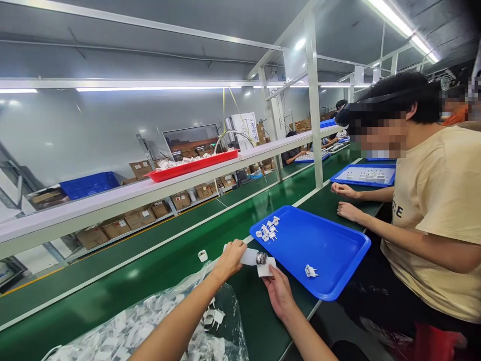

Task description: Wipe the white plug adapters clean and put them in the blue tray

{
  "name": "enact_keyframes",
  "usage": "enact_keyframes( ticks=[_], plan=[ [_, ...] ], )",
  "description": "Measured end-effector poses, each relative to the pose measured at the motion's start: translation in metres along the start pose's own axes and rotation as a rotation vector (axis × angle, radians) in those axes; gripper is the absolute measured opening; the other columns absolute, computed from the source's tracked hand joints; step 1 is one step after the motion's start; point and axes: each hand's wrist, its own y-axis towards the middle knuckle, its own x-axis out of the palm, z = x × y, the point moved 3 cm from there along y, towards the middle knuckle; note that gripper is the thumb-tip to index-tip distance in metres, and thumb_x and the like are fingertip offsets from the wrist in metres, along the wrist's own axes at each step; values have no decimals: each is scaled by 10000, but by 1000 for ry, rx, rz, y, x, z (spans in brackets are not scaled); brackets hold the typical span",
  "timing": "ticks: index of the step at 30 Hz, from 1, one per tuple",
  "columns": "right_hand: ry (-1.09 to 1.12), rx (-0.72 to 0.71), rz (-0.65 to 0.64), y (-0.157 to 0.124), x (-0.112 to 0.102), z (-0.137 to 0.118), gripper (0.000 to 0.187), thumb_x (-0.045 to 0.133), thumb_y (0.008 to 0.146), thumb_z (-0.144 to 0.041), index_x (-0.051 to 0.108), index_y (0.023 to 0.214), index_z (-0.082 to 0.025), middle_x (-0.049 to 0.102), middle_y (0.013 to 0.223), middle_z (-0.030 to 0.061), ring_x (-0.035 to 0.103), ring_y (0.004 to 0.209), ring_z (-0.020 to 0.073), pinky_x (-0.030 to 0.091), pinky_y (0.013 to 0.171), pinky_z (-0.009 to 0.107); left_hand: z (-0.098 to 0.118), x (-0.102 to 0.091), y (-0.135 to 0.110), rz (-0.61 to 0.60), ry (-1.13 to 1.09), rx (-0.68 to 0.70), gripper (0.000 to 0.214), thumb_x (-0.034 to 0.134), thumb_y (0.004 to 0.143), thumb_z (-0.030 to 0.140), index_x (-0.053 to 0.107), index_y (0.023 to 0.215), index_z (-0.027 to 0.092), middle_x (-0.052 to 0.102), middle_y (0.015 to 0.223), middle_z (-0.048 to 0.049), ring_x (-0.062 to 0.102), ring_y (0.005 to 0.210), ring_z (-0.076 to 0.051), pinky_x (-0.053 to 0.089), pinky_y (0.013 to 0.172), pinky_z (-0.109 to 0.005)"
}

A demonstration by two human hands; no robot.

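The bottle (248,256) lies tilted above the green bench (252,296), left of the blue tray (319,240), clamped in the left hand's (231,259) fingers, which hide its rear part. The right hand's (278,292) thumb and fingers pinch a white pad (265,269) at the bottle's dark end; whether they touch is unclear. The forearm partly covers the plug bag (150,316), cut off below.

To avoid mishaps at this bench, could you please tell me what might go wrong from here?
The blue tray appears to overhang the edge of the green bench, so a bump could shift it. The left hand holds a pale container sideways beside the white piece in the right hand; either might slip. The loose white part beside the plastic bag could be overlooked.
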Motion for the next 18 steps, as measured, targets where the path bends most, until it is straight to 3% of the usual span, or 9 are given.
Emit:
enact_keyframes(
  ticks=[5,14,18],
  plan=[
    [13,-2,-16,-1,4,-3,297,665,966,-342,643,1207,-169,663,1235,80,673,1052,230,574,888,444,1,-9,0,-19,116,22,331,652,951,346,631,1238,182,627,1326,-97,616,1184,-276,517,998,-525],
    [71,22,10,4,6,-7,320,664,967,-344,632,1237,-174,658,1246,83,675,1045,230,580,878,442,-2,-9,24,-243,307,6,349,663,945,356,627,1246,181,638,1303,-97,640,1140,-266,553,949,-499],
    [77,26,10,6,6,-6,327,663,967,-347,629,1244,-176,655,1255,85,673,1051,232,579,882,445,-1,-12,27,-287,363,-3,353,660,948,358,623,1251,180,642,1293,-96,650,1119,-260,564,930,-488]
  ],
)
